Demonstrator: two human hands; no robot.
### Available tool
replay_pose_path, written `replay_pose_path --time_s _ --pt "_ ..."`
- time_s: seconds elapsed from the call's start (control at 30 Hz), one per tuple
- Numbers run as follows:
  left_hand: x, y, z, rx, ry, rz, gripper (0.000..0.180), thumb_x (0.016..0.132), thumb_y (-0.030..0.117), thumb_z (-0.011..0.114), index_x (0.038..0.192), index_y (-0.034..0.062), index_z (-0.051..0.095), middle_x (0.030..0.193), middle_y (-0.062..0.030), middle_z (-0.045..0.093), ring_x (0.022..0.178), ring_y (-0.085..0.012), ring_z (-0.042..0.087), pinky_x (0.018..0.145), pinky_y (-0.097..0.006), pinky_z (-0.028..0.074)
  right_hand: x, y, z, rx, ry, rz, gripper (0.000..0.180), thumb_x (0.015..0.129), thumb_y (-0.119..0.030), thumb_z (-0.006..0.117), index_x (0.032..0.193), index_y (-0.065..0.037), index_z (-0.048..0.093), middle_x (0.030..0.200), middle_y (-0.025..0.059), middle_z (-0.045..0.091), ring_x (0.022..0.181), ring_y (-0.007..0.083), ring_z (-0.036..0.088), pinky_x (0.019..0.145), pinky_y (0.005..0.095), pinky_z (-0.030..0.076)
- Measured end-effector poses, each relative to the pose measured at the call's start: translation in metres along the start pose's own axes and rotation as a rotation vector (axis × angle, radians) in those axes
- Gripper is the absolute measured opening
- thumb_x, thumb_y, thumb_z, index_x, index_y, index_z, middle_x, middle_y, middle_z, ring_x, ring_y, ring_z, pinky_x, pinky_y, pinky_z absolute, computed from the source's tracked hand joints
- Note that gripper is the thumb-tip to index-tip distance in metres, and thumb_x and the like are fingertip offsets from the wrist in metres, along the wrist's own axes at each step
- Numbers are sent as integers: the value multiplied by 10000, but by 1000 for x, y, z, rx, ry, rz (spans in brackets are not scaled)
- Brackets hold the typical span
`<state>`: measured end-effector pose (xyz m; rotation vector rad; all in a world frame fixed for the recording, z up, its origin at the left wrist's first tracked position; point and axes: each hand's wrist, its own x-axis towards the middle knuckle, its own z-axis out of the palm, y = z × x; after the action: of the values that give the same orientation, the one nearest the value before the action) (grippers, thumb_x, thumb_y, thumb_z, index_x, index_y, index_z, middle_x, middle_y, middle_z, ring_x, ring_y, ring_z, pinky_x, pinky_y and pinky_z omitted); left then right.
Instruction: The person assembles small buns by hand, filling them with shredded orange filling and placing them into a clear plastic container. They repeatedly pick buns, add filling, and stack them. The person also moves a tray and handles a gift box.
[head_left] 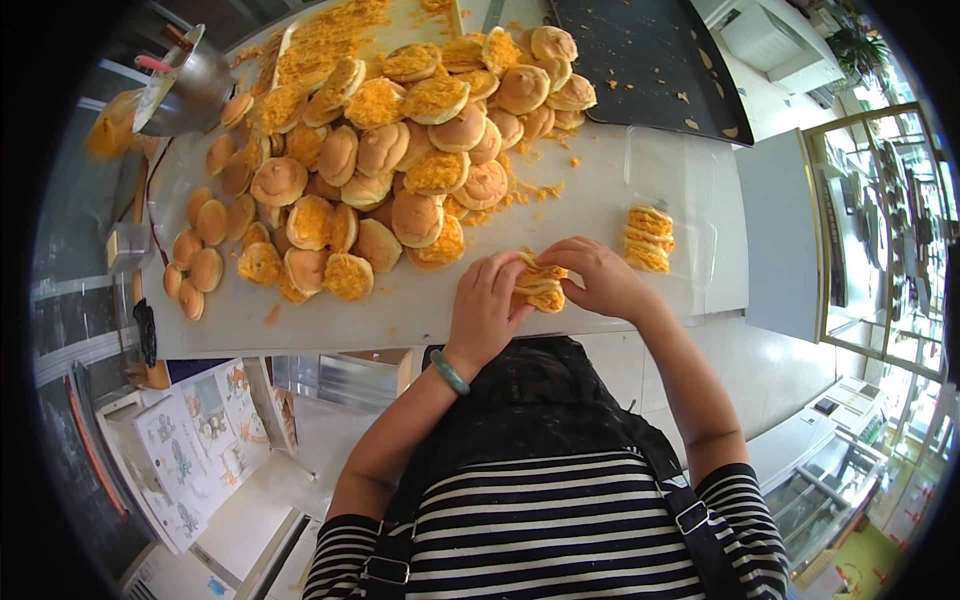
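At the near edge of the table, a short row of round cakes coated in orange floss [541, 291] is held between both hands. My left hand [486, 308] grips its left side, fingers curled over it and thumb underneath. On the other side, my right hand [600, 281] pinches it with thumb and fingers. To the right, a similar row of floss-coated cakes [648, 240] sits in a clear plastic container [690, 240]. A large heap of small round golden cakes [384, 146], some plain and some with orange floss on them, lies beyond my left hand.
A pale tray of loose orange floss [325, 45] is at the back left, near a steel bowl [203, 88] with a handle sticking out. At the back right lies a black baking tray [650, 60] with crumbs. Floss crumbs [530, 195] are scattered beside the heap.
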<state>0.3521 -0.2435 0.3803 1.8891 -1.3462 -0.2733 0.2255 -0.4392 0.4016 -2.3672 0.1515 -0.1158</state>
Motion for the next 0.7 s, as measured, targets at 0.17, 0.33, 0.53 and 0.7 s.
replay_pose_path --time_s 0.17,0.33,0.53,0.7 --pt "8 -9 2 33 -160 97 657 762 162 815 1360 45 570 1370 -108 578 1313 -288 514 1162 -467 355 48 -17 -18 -19 15 129 257 814 -70 706 1070 -64 688 1088 105 672 1014 317 653 895 428 535" --pt "7 -12 4 45 -175 113 632 750 160 816 1323 43 578 1357 -109 585 1302 -287 518 1167 -466 351 133 -33 14 -303 298 -153 243 813 -117 764 1038 -95 675 998 60 629 954 259 635 804 398 540" --pt "8 -11 7 51 -144 113 605 734 151 815 1280 48 577 1323 -109 588 1288 -300 515 1164 -471 351 138 -25 16 -495 399 -373 172 811 -161 773 959 -140 687 959 12 605 902 215 601 760 358 512" --pt "4 -10 0 6 -193 119 651 706 157 836 1299 50 589 1346 -99 593 1286 -304 517 1156 -479 367 60 -4 -4 -576 368 -317 131 804 -161 772 892 -138 678 952 11 600 897 222 599 770 363 502"
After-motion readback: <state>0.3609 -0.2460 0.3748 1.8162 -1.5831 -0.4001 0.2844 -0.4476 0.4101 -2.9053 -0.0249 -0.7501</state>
